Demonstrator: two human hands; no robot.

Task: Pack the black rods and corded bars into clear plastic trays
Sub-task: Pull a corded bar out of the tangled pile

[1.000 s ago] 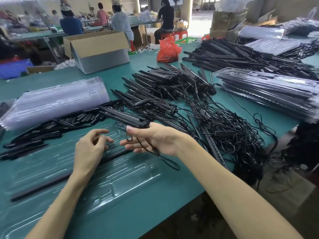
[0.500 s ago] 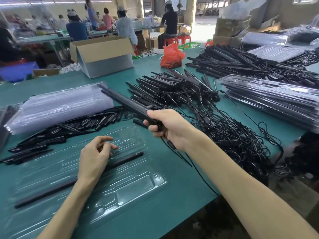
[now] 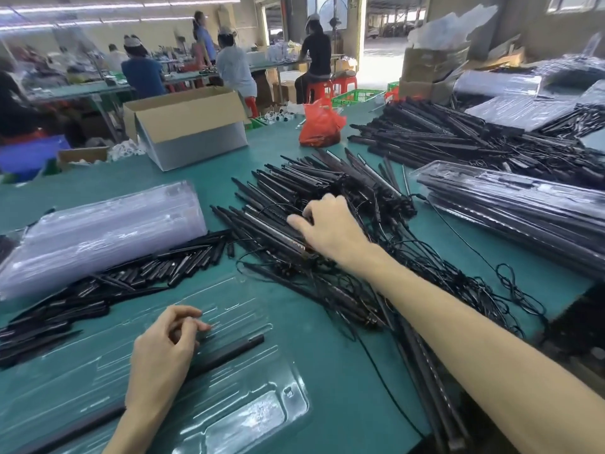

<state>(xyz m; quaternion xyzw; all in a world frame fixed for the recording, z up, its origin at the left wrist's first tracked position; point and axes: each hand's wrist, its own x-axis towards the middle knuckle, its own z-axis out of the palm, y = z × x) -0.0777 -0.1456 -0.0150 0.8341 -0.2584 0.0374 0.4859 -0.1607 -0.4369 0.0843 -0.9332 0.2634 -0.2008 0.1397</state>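
Observation:
A clear plastic tray (image 3: 255,417) lies in front of me with one long black rod (image 3: 229,353) in its groove. My left hand (image 3: 163,352) hovers over the tray and rod with loosely curled fingers, holding nothing. My right hand (image 3: 330,227) reaches out onto the pile of corded bars (image 3: 294,188). Its thumb and curled fingers close round a corded bar (image 3: 271,229) with a pale strip, which lies on the pile. Short black rods (image 3: 131,280) are heaped left of the tray.
A stack of empty clear trays (image 3: 98,234) lies at the left and packed trays (image 3: 510,208) at the right. Tangled cords (image 3: 442,273) spread towards the table's right edge. Behind are a cardboard box (image 3: 186,126), a red bag (image 3: 320,126) and another pile of bars (image 3: 458,139).
My right hand, which held a corded bar lifted above the tray, has carried it away to the pile, where the bar now lies. The left hand has stayed over the tray.

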